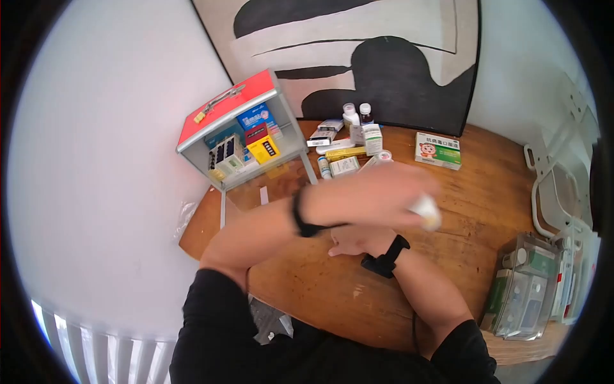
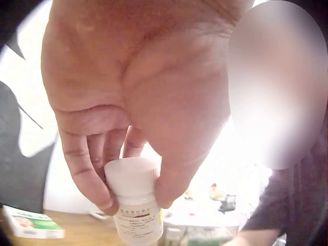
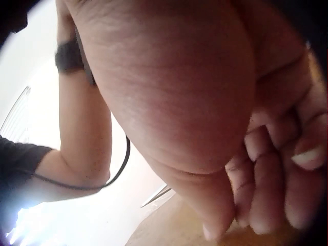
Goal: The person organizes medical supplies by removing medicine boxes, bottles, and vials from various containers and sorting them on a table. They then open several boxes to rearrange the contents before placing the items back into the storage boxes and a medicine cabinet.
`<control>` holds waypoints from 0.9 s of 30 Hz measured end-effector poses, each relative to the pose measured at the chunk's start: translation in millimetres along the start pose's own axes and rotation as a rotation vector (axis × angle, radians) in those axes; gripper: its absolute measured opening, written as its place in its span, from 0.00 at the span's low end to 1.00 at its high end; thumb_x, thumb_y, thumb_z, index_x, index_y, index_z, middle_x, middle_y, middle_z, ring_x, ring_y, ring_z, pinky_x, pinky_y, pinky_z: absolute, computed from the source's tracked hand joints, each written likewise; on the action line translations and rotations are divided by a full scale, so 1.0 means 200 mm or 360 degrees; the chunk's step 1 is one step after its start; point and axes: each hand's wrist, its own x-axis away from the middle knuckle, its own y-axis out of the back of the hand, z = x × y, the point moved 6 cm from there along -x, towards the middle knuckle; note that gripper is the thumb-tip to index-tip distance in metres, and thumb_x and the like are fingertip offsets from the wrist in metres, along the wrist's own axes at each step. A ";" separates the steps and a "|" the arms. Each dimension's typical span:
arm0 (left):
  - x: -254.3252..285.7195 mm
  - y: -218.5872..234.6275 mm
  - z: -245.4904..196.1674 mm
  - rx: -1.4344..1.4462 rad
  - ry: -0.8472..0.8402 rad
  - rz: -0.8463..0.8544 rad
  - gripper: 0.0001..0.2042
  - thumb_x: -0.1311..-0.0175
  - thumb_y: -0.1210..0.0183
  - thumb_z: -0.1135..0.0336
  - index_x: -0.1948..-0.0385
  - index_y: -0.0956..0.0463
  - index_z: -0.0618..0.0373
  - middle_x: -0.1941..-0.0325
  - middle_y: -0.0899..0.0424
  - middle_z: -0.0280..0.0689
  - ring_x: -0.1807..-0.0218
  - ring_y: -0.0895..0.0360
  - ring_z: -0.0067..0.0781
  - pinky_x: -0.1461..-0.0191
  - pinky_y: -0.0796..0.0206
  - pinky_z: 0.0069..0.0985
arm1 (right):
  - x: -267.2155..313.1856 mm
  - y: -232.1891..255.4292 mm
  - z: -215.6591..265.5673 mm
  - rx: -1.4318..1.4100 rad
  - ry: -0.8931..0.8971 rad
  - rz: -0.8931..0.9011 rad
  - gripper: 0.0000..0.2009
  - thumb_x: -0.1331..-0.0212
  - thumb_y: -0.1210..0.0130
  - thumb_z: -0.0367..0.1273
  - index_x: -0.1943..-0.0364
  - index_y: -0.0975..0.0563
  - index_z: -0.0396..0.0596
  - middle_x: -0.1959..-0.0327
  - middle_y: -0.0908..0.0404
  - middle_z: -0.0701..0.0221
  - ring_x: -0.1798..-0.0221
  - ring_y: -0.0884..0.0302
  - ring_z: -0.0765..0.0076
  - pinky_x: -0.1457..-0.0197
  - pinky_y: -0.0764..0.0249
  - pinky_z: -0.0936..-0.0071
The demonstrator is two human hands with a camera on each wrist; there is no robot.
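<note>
My left hand (image 1: 377, 192) reaches across above the table and grips a small white pill bottle (image 2: 136, 202) by its cap, thumb on one side and fingers on the other. The bottle (image 1: 427, 214) stands upright in the left wrist view, printed label showing; in the head view it is blurred. Beneath the left forearm, my right hand (image 1: 358, 240) is low over the wooden table (image 1: 448, 217), partly hidden. In the right wrist view its fingers (image 3: 266, 179) hang loosely curled with nothing in them.
An open red-topped medicine case (image 1: 230, 105) with boxes inside stands at the back left. Several medicine boxes and bottles (image 1: 345, 165) cluster beside it. A green-and-white box (image 1: 437, 152) lies farther right. A clear bin (image 1: 521, 288) of packages stands at the right edge.
</note>
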 end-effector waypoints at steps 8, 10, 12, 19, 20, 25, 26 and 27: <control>0.81 0.22 0.50 -0.0105 0.1069 0.0034 0.18 0.35 0.25 0.64 0.47 0.18 0.58 0.56 0.11 0.38 0.53 0.12 0.27 0.51 0.21 0.27 | 0.00 0.09 0.00 -0.0373 -0.0533 0.0745 0.22 0.35 0.29 0.44 0.72 0.13 0.34 0.74 0.10 0.59 0.64 0.09 0.54 0.57 0.15 0.59; 0.80 0.13 0.52 -0.0118 0.0916 -0.0067 0.19 0.38 0.24 0.60 0.50 0.16 0.57 0.60 0.12 0.42 0.58 0.12 0.35 0.55 0.22 0.30 | 0.03 0.19 0.02 -0.0489 -0.0619 0.0768 0.22 0.36 0.28 0.45 0.72 0.13 0.35 0.75 0.11 0.59 0.64 0.09 0.56 0.57 0.15 0.60; 0.71 0.10 0.50 -0.0438 0.0603 -0.0173 0.19 0.39 0.24 0.59 0.51 0.16 0.57 0.60 0.12 0.45 0.61 0.12 0.40 0.58 0.23 0.32 | 0.04 0.37 0.00 -0.0166 -0.0663 0.0542 0.25 0.39 0.26 0.48 0.71 0.13 0.34 0.72 0.10 0.55 0.62 0.09 0.52 0.54 0.15 0.58; 0.47 0.10 0.56 0.0228 0.0937 0.0013 0.19 0.36 0.24 0.56 0.52 0.15 0.59 0.61 0.09 0.45 0.56 0.11 0.37 0.51 0.22 0.36 | 0.01 0.36 -0.16 -0.0416 -0.0534 -0.0414 0.32 0.47 0.20 0.50 0.54 0.17 0.33 0.60 0.10 0.50 0.55 0.10 0.48 0.49 0.16 0.60; 0.45 0.12 0.62 0.0228 0.0927 0.0018 0.19 0.36 0.24 0.56 0.52 0.15 0.59 0.61 0.09 0.45 0.56 0.11 0.37 0.51 0.22 0.36 | 0.01 0.33 -0.19 -0.0504 -0.0631 -0.0344 0.30 0.46 0.20 0.48 0.54 0.17 0.34 0.61 0.10 0.53 0.58 0.09 0.53 0.52 0.15 0.62; 0.18 0.32 1.00 -0.0606 0.0517 -0.0406 0.19 0.36 0.26 0.62 0.46 0.15 0.59 0.52 0.10 0.46 0.50 0.12 0.50 0.44 0.21 0.41 | -0.01 0.12 -0.25 -0.1029 -0.0583 0.0089 0.27 0.43 0.21 0.46 0.52 0.16 0.38 0.63 0.10 0.64 0.67 0.13 0.71 0.62 0.18 0.70; 0.10 0.32 1.08 -0.0595 0.0518 -0.0410 0.19 0.36 0.26 0.62 0.46 0.15 0.59 0.52 0.10 0.46 0.50 0.12 0.50 0.44 0.21 0.41 | -0.01 0.12 -0.25 -0.1062 -0.0497 0.0058 0.26 0.43 0.21 0.46 0.51 0.16 0.40 0.64 0.11 0.67 0.69 0.15 0.75 0.64 0.19 0.71; 0.02 0.32 1.15 -0.0830 0.0474 -0.0375 0.20 0.37 0.26 0.63 0.45 0.16 0.58 0.49 0.10 0.47 0.46 0.13 0.52 0.41 0.21 0.43 | -0.01 0.11 -0.26 -0.1052 -0.0452 0.0050 0.25 0.42 0.21 0.45 0.52 0.16 0.40 0.65 0.11 0.67 0.70 0.15 0.73 0.65 0.19 0.70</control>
